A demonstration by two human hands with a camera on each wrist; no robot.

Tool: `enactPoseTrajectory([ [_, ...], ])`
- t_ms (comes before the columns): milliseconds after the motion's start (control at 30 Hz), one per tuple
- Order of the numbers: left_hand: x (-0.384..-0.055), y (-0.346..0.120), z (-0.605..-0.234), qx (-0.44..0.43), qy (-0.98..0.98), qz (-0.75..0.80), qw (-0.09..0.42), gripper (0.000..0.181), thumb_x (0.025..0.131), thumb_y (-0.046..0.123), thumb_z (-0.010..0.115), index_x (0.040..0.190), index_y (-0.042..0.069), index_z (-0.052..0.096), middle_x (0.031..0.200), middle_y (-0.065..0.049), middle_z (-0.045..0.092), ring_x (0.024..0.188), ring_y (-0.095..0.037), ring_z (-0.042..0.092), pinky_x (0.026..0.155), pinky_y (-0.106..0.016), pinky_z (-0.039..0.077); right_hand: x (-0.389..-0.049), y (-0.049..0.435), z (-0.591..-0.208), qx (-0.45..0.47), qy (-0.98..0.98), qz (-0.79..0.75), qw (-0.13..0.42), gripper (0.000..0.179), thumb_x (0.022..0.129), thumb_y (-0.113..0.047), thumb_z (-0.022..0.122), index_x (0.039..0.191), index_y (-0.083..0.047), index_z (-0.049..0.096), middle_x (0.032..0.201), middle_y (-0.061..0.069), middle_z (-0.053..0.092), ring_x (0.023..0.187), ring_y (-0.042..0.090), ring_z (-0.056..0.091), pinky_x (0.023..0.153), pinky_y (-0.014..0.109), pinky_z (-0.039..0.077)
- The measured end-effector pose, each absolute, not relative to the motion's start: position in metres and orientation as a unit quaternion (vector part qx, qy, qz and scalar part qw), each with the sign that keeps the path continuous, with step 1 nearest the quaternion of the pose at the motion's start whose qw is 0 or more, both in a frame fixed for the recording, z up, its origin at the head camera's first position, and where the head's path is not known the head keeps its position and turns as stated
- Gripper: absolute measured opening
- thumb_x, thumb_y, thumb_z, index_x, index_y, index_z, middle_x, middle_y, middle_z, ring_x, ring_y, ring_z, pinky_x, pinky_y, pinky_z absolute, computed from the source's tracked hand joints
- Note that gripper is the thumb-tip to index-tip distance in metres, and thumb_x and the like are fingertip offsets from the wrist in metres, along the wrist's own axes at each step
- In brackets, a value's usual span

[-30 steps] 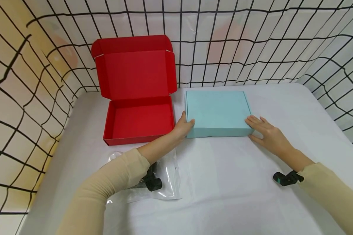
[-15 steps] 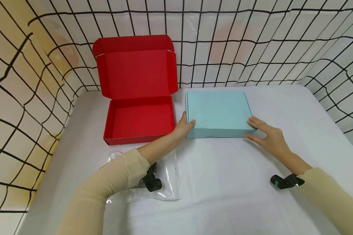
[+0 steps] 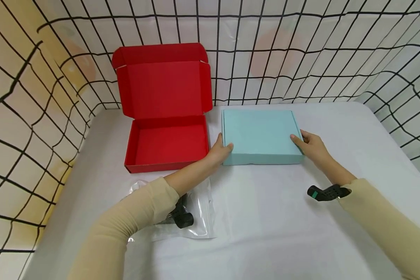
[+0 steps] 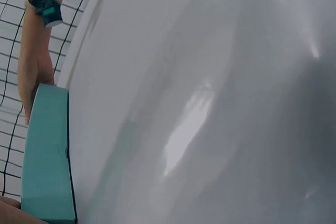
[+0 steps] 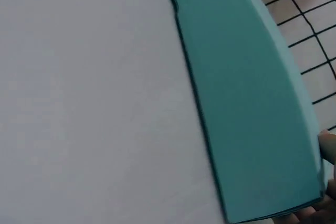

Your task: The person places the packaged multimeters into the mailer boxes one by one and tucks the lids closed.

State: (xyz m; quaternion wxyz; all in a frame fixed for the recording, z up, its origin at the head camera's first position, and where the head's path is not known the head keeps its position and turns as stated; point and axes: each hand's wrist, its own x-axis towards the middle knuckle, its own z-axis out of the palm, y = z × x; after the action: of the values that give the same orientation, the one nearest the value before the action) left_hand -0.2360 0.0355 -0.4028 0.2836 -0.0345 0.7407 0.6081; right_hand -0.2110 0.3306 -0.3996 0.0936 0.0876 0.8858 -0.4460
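A closed light-blue cardboard box (image 3: 260, 132) lies flat on the white-covered table. At its left end my left hand (image 3: 218, 151) grips the side, thumb at the front corner. My right hand (image 3: 315, 147) holds the right end, its thumb on the lid's edge and its fingers down the side. In the right wrist view the box's front wall (image 5: 247, 98) fills the middle, with right-hand fingers (image 5: 328, 148) at the far corner. The left wrist view has the same wall (image 4: 47, 156) near its left edge, the right hand (image 4: 37, 72) beyond it.
An open red box (image 3: 161, 168) with its lid raised stands left of the blue one. A clear plastic bag (image 3: 203, 217) with something dark inside lies partly under my left forearm. Black wire mesh (image 3: 266, 50) surrounds the table's back and sides.
My right hand has shifted from the blue box's front right corner to farther up its right side, and its thumb has come onto the lid. The left hand and both boxes stay put.
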Motion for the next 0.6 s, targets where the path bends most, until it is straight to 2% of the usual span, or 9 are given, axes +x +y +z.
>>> enactPoseTrajectory([
  [100,-0.2363,0.0354,-0.4025,-0.033,0.734,0.615,0.288,0.071,0.095,0.023,0.044,0.147,0.020,-0.003,0.152,-0.002,0.009,0.133,-0.023,0.017,0.108,-0.043,0.025,-0.2129,0.3285,-0.3996,0.107,0.874,-0.460,0.112,0.085,0.089,-0.053,0.042,0.143,0.002,0.005,0.148,0.024,0.009,0.136,0.036,0.016,0.106,0.046,0.026],
  [133,-0.2364,0.0355,-0.4024,-0.035,0.731,0.618,0.288,0.071,0.095,0.023,0.044,0.147,0.021,-0.003,0.152,-0.002,0.010,0.133,-0.023,0.018,0.107,-0.044,0.026,-0.2137,0.3280,-0.3988,0.105,0.871,-0.466,0.116,0.085,0.089,-0.052,0.042,0.142,0.003,0.004,0.148,0.025,0.008,0.135,0.038,0.014,0.106,0.049,0.022],
  [300,-0.2353,0.0370,-0.4037,-0.013,0.752,0.607,0.259,0.070,0.096,0.022,0.042,0.147,0.020,-0.006,0.153,-0.002,0.006,0.135,-0.022,0.015,0.108,-0.042,0.027,-0.2181,0.3234,-0.3973,0.129,0.865,-0.473,0.108,0.083,0.090,-0.049,0.043,0.142,0.003,0.007,0.146,0.027,0.015,0.133,0.039,0.022,0.104,0.048,0.026],
  [500,-0.2331,0.0390,-0.4078,0.147,0.860,0.463,0.156,0.064,0.097,0.015,0.038,0.146,0.005,-0.002,0.152,-0.010,-0.011,0.141,-0.022,-0.007,0.110,-0.036,0.021,-0.2200,0.3249,-0.4003,0.143,0.855,-0.485,0.112,0.083,0.090,-0.049,0.044,0.143,0.003,0.007,0.146,0.026,0.015,0.134,0.038,0.021,0.105,0.048,0.025],
  [600,-0.2343,0.0343,-0.3997,0.234,0.902,0.324,0.161,0.064,0.097,0.020,0.039,0.144,0.000,0.001,0.152,-0.014,-0.012,0.140,-0.027,-0.010,0.111,-0.036,0.016,-0.2188,0.3259,-0.4005,0.147,0.854,-0.487,0.111,0.084,0.089,-0.049,0.045,0.143,0.003,0.007,0.146,0.025,0.014,0.134,0.038,0.020,0.105,0.047,0.025],
])
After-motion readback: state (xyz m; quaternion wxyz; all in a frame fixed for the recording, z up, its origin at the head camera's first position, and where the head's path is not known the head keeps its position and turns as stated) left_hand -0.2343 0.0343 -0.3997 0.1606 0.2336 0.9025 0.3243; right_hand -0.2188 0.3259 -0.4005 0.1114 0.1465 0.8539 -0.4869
